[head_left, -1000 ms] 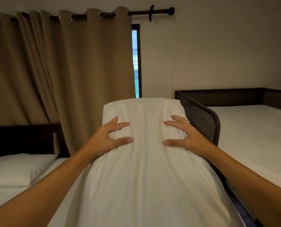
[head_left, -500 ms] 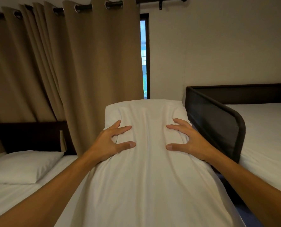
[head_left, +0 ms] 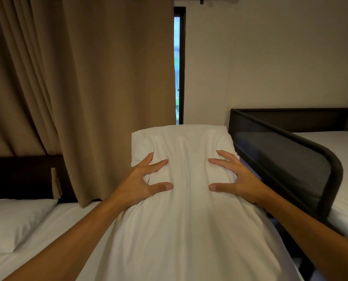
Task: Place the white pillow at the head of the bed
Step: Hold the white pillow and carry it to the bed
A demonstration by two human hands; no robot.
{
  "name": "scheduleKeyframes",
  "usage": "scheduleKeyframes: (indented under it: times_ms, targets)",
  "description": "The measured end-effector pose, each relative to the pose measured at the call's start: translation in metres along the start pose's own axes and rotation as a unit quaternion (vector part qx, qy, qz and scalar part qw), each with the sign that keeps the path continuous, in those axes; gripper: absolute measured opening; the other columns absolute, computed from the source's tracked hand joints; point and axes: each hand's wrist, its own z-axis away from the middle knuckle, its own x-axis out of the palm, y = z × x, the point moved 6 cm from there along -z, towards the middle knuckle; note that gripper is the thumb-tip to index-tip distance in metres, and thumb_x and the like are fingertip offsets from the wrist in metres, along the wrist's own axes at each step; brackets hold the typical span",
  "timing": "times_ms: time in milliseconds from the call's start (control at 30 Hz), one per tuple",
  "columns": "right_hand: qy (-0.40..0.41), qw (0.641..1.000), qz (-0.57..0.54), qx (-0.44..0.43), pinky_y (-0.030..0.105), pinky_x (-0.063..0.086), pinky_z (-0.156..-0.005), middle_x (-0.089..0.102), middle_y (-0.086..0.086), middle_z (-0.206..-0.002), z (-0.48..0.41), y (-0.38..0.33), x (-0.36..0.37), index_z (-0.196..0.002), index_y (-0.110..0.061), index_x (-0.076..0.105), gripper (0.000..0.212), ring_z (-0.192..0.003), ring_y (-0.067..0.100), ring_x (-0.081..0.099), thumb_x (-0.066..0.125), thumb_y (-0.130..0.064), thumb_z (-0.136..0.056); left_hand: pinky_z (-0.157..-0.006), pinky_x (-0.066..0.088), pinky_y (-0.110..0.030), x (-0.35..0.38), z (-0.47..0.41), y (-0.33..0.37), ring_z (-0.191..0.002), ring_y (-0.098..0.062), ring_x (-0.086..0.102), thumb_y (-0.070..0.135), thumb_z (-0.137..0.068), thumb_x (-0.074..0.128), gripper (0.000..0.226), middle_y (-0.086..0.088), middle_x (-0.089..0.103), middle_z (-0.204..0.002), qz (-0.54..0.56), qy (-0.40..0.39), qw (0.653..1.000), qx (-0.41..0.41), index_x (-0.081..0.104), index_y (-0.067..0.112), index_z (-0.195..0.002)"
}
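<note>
Second pillow (head_left: pixel 17 222) already lying at dark headboard (head_left: pixel 21 177); left hand (head_left: pixel 142 185) and right hand (head_left: pixel 238 181), fingers spread and pressed into the cloth, gripping white pillow (head_left: pixel 181 199) aloft above bed (head_left: pixel 67 224). Carrying step, by appearances; next, probably lowering leftward beside the first.

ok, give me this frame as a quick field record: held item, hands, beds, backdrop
held item: white fabric pillow, lifted, long axis pointing away from the camera
left hand: gripping the pillow's left side, fingers spread
right hand: gripping its right side, fingers spread
left bed: white sheet, second white pillow near the dark headboard
right bed: dark mesh rail, white mattress
backdrop: tan curtain, narrow window strip
</note>
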Motion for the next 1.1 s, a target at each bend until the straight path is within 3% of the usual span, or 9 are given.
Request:
scheduleKeyframes:
  times_ms: [667, 867, 1100]
  targets:
    - [0.026, 0.999, 0.019, 0.017, 0.031, 0.025, -0.105, 0.024, -0.025, -0.140, -0.073, 0.021, 0.023, -0.124, -0.049, 0.043, 0.069, -0.125, 0.002, 0.025, 0.077, -0.044, -0.064, -0.111, 0.021, -0.027, -0.017, -0.069, -0.052, -0.135, -0.001, 0.025, 0.063, -0.056, 0.078, 0.077, 0.016, 0.024, -0.157, 0.002, 0.008, 1.000, 0.014, 0.054, 0.051, -0.128]
    - [0.025, 1.000, 0.006, 0.015, 0.030, 0.027, -0.104, 0.025, -0.024, -0.142, -0.108, 0.055, 0.018, -0.123, -0.052, 0.045, 0.078, -0.127, 0.003, 0.027, 0.072, -0.067, -0.051, -0.109, 0.018, -0.022, -0.001, -0.112, -0.067, -0.135, 0.003, 0.022, 0.061, -0.057, 0.078, 0.076, 0.016, 0.022, -0.157, 0.012, -0.005, 1.000, 0.015, 0.054, 0.050, -0.129]
    - [0.039, 0.999, 0.017, 0.013, 0.027, 0.024, -0.103, 0.026, -0.023, -0.142, -0.158, 0.100, -0.002, -0.129, -0.040, 0.050, 0.071, -0.127, 0.003, 0.027, 0.078, -0.043, -0.064, -0.114, 0.020, -0.032, 0.025, -0.181, -0.081, -0.131, 0.002, 0.022, 0.061, -0.058, 0.077, 0.075, 0.018, 0.023, -0.155, 0.015, -0.006, 1.000, 0.015, 0.053, 0.051, -0.129]
